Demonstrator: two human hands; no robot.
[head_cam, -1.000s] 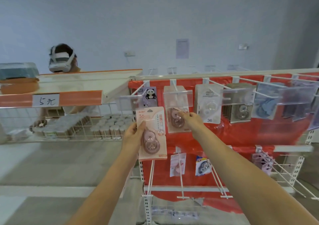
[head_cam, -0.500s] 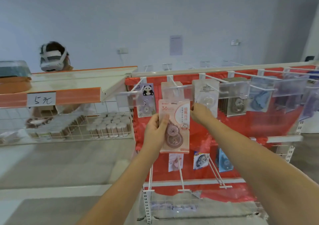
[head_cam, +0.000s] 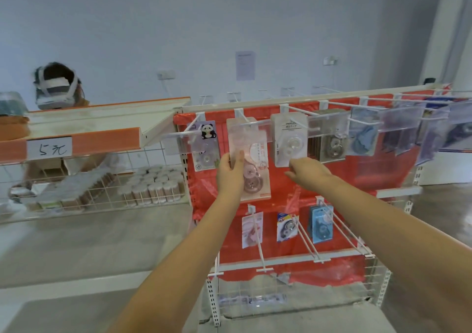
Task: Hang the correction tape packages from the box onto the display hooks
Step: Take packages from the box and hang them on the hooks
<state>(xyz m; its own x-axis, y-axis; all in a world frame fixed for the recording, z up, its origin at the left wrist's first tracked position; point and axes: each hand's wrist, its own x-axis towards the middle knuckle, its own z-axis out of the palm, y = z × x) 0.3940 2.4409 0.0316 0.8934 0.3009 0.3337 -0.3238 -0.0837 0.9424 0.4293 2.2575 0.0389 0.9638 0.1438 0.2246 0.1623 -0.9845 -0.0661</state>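
Observation:
My left hand (head_cam: 229, 174) grips a pink correction tape package (head_cam: 254, 169) by its left edge and holds it up at the second hook (head_cam: 245, 122) of the top row. The package's top sits behind that hook's clear price tag. My right hand (head_cam: 306, 173) hovers just right of the package with loosely bent fingers, holding nothing, below a white package (head_cam: 290, 138) on the neighbouring hook. A panda package (head_cam: 205, 143) hangs to the left. No box is in view.
A red-backed display rack (head_cam: 357, 169) carries more hung packages along the top rail and three on lower hooks (head_cam: 288, 226). Long bare hooks stick out toward me. A wire shelf (head_cam: 89, 192) with small containers stands left; a person with a headset (head_cam: 57, 87) is behind it.
My left hand raised the pink package up to the second top hook. My right hand let go of the package's top edge and dropped slightly to the right.

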